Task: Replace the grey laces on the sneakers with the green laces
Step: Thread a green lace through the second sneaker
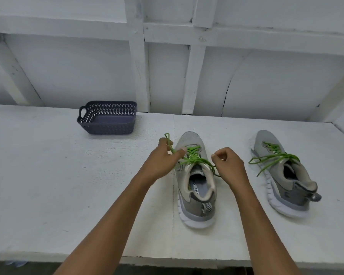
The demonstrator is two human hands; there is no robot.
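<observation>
Head view. Surface (68,175): white, fills lower frame. Centre sneaker (195,205): green lace (195,159) threaded. Second sneaker (286,185), right of frame: laced, ends loose. Left hand (163,155) and right hand (226,161): apart, each pinching a lace end. Risk, judged: an uneven pull shortens one end or drags the sneaker. Insole lettering (197,188): "ORY FO", partial.

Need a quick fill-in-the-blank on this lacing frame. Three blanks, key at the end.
1. The left hand and right hand each grip an end of the ___ lace on the middle sneaker.
2. The second sneaker stands to its ___, with no hand on it.
3. The dark lattice basket stands to the ___ of both sneakers.
Missing words: green; right; left.
</observation>
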